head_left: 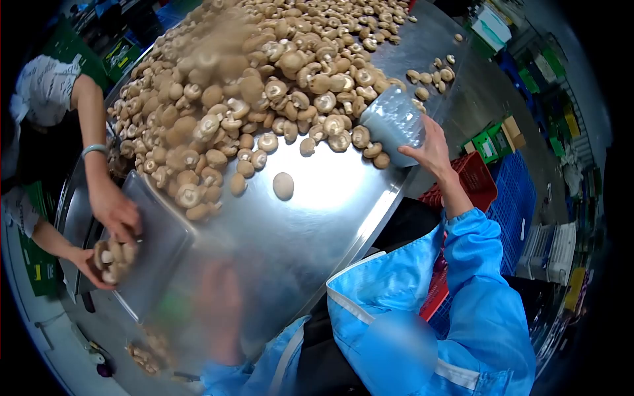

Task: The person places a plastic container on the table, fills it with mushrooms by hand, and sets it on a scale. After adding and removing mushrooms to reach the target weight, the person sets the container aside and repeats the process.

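My right hand (pixel 430 150) grips a stack of clear plastic trays (pixel 395 124) at the right edge of the steel table, with the thumb along its near side. Close beside the trays lies the edge of a big heap of brown-capped mushrooms (pixel 284 86). My left hand (pixel 221 307) hovers low over the near left of the table, and a blur hides its fingers. A single round mushroom (pixel 283 186) lies apart from the heap on the bare steel (pixel 290 244).
At the left, a co-worker's hands (pixel 109 231) hold a bunch of mushrooms (pixel 113 259) beside a grey tray (pixel 155 244). Red crates (pixel 472 178) and a blue crate (pixel 518 204) stand right of the table. Loose mushrooms (pixel 432 78) lie near the far right edge.
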Tool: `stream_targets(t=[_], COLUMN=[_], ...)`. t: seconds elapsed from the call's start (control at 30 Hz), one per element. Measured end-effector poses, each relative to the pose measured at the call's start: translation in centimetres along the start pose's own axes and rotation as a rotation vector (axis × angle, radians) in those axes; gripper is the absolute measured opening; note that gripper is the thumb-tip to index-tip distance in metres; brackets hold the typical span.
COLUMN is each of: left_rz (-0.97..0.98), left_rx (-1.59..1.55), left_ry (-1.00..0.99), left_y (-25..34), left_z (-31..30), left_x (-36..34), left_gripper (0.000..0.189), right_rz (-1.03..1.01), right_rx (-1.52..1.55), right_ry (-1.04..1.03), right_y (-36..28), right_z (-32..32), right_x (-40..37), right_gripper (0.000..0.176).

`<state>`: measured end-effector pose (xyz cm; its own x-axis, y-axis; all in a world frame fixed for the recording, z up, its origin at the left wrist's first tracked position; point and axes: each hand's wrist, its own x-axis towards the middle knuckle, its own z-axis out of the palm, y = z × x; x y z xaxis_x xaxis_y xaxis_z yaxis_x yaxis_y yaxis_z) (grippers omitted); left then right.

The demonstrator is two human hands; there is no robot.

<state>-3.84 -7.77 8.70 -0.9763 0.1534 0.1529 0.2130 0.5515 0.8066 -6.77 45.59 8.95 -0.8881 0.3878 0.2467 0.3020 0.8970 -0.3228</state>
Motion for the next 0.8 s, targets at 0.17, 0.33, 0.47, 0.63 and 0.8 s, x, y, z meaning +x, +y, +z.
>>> stream_targets(t=[0.17, 0.33, 0.47, 0.63, 0.8], left_rz=[-0.049, -0.062, 0.125, -0.5, -0.77], left_rx=[-0.106, -0.281, -0.241, -0.669, -0.967], left_ry=[-0.126, -0.244, -0.196, -0.75, -0.486], left_y=[3.4, 7.5, 9.3, 5.0, 3.5], left_z=[3.1, 4.8, 6.9, 8.5, 13.9], left_x=[0.2, 2.5, 5.2, 6.5, 4.5], left_gripper=[0.028, 0.048, 0.042, 0.019, 0.022], right_rz=[-0.049, -0.262, -0.217, 0.009, 0.55], right_rx=[-0.042, 0.246, 0.673, 0.986, 1.084], right_ry=[0.093, 0.029, -0.498, -0.715, -0.461], right_y=[-1.9, -7.5, -12.8, -12.2, -5.4], right_z=[-0.6, -2.4, -1.7, -0.1, 3.5], right_x=[-0.8, -4.5, -9.4, -9.6, -9.0], right_gripper=[0.08, 0.055, 0.033, 0.03, 0.059])
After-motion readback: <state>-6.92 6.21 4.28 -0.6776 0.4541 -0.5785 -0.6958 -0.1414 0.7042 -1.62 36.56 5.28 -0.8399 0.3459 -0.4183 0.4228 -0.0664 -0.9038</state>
